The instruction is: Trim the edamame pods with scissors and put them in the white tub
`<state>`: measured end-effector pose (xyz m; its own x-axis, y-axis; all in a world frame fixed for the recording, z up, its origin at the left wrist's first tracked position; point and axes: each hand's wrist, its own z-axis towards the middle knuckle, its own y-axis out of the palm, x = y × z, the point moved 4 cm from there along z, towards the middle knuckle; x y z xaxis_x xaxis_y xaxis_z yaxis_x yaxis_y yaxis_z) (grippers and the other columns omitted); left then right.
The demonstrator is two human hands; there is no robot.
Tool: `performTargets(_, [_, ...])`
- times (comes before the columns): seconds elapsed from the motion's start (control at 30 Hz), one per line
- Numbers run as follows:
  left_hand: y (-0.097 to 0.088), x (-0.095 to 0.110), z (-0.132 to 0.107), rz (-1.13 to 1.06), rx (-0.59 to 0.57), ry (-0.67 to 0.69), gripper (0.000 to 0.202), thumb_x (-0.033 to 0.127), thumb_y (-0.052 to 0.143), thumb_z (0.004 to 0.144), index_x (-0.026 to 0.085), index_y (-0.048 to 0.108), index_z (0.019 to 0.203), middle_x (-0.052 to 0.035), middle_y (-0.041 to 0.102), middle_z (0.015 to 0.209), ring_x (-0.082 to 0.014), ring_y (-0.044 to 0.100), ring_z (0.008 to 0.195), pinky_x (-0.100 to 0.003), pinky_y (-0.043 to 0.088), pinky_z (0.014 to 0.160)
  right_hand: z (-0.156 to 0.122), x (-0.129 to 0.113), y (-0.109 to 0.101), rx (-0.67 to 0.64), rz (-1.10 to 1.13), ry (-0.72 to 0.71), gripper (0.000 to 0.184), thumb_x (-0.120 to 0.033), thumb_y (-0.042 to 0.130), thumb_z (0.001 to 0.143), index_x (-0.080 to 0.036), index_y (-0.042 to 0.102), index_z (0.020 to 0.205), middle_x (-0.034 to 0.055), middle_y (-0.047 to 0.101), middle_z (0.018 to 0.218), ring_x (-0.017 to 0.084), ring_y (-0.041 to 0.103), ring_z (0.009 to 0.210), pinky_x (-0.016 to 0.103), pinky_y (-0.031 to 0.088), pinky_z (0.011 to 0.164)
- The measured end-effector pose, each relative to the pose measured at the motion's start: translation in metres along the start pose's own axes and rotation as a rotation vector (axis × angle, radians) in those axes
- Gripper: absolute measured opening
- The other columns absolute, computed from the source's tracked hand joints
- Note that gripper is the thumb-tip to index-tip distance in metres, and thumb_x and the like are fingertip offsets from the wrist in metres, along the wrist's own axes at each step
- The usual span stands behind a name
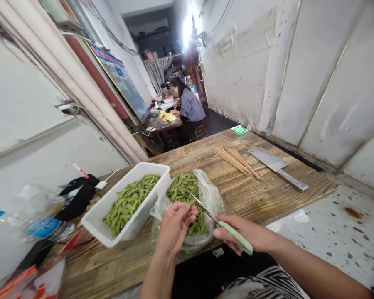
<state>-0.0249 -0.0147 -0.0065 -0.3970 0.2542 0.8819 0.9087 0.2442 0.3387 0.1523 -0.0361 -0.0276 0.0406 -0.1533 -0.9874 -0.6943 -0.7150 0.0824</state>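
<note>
My right hand (244, 232) grips scissors (231, 234) with pale green handles; the metal blades point up and left over a clear plastic bag (209, 192). The bag stands open and holds many green soybean pods (183, 187). Close to the scissor tips, the curled fingers of my left hand (179, 222) are pinched together above the pods. Whatever they hold, if anything, is too small to make out. Left of the bag, a white plastic tub (140, 221) contains more green pods (129, 203).
Thin wooden skewers (238, 162) and a cleaver (279, 168) lie at the right of the wooden table (112, 270). A plastic bottle (46, 227) and a white charger (101, 185) are on the left. A person (190, 106) sits at another table (160, 123) behind.
</note>
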Motion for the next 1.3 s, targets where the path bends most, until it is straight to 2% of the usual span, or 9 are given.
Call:
performTargets(0.47, [0.004,-0.01,-0.011,0.02,-0.013,0.039,0.032,0.027,0.083,0.059,0.014,0.057,0.074,-0.0047,0.073,0.071,-0.0091,0.066,0.058,-0.015,0.052,0.053,0.002,-0.001,-0.002,0.034,-0.078,-0.031,0.042,-0.057,0.06,0.083,-0.016,0.051,0.085,-0.0088,0.045,0.05,0.006,0.044,0.04,0.014,0.033,0.036])
performTargets(0.7, [0.001,-0.012,-0.012,0.1,-0.005,0.071,0.033,0.032,0.082,0.06,0.014,0.058,0.075,-0.0062,0.072,0.071,-0.0117,0.066,0.059,-0.02,0.053,0.054,0.005,0.007,0.0,0.071,0.031,0.078,0.041,-0.057,0.062,0.081,-0.017,0.051,0.079,-0.0102,0.043,0.044,0.006,0.039,0.032,0.014,0.031,0.029])
performTargets(0.77, [-0.014,0.004,-0.009,0.177,0.09,0.21,0.03,0.033,0.078,0.064,0.014,0.058,0.078,-0.0054,0.071,0.071,-0.0138,0.066,0.06,-0.024,0.054,0.057,0.007,0.009,-0.001,0.071,0.025,0.075,0.04,-0.055,0.063,0.081,-0.017,0.052,0.08,-0.0102,0.044,0.043,0.006,0.04,0.032,0.014,0.031,0.029])
performTargets(0.87, [-0.057,0.052,-0.009,0.408,0.445,0.618,0.027,0.036,0.067,0.074,0.017,0.059,0.091,-0.0031,0.069,0.077,-0.0164,0.066,0.065,-0.032,0.056,0.068,0.008,0.013,-0.005,0.076,0.016,0.067,0.038,-0.054,0.063,0.082,-0.017,0.053,0.085,-0.0109,0.042,0.043,0.006,0.039,0.033,0.013,0.031,0.03])
performTargets(0.93, [-0.084,0.085,-0.01,0.708,0.74,0.797,0.029,0.037,0.059,0.079,0.017,0.063,0.1,-0.0071,0.069,0.09,-0.0218,0.067,0.08,-0.04,0.053,0.083,0.008,0.015,-0.007,0.079,0.02,0.076,0.038,-0.054,0.064,0.081,-0.017,0.053,0.086,-0.0112,0.042,0.044,0.005,0.039,0.033,0.013,0.032,0.031])
performTargets(0.97, [-0.089,0.097,-0.005,0.947,0.757,0.793,0.028,0.035,0.058,0.079,0.017,0.066,0.099,-0.0105,0.069,0.099,-0.027,0.065,0.094,-0.044,0.048,0.092,0.008,0.015,-0.007,0.08,0.021,0.079,0.039,-0.054,0.064,0.081,-0.017,0.053,0.086,-0.0112,0.042,0.045,0.005,0.039,0.034,0.013,0.032,0.031])
performTargets(1.1, [-0.076,0.103,0.02,1.563,0.491,0.693,0.027,0.031,0.051,0.083,0.019,0.073,0.093,-0.0132,0.062,0.125,-0.0333,0.051,0.122,-0.045,0.035,0.105,0.007,0.012,-0.007,0.083,0.002,0.066,0.042,-0.058,0.062,0.081,-0.017,0.051,0.082,-0.0109,0.041,0.045,0.005,0.038,0.034,0.013,0.032,0.031])
performTargets(1.2, [-0.04,0.074,0.035,1.721,0.178,0.614,0.026,0.03,0.051,0.085,0.023,0.075,0.091,-0.0098,0.07,0.111,-0.0297,0.058,0.111,-0.047,0.03,0.104,0.007,0.008,-0.006,0.086,-0.012,0.061,0.042,-0.058,0.061,0.081,-0.017,0.051,0.082,-0.0111,0.04,0.045,0.005,0.037,0.034,0.013,0.031,0.031])
performTargets(1.3, [-0.015,0.047,0.051,1.887,0.061,0.502,0.027,0.023,0.049,0.084,0.021,0.075,0.086,-0.0136,0.071,0.1,-0.0326,0.058,0.105,-0.053,0.028,0.097,0.006,0.009,-0.006,0.087,-0.025,0.076,0.042,-0.057,0.062,0.081,-0.017,0.052,0.086,-0.0111,0.04,0.046,0.005,0.037,0.034,0.014,0.032,0.032])
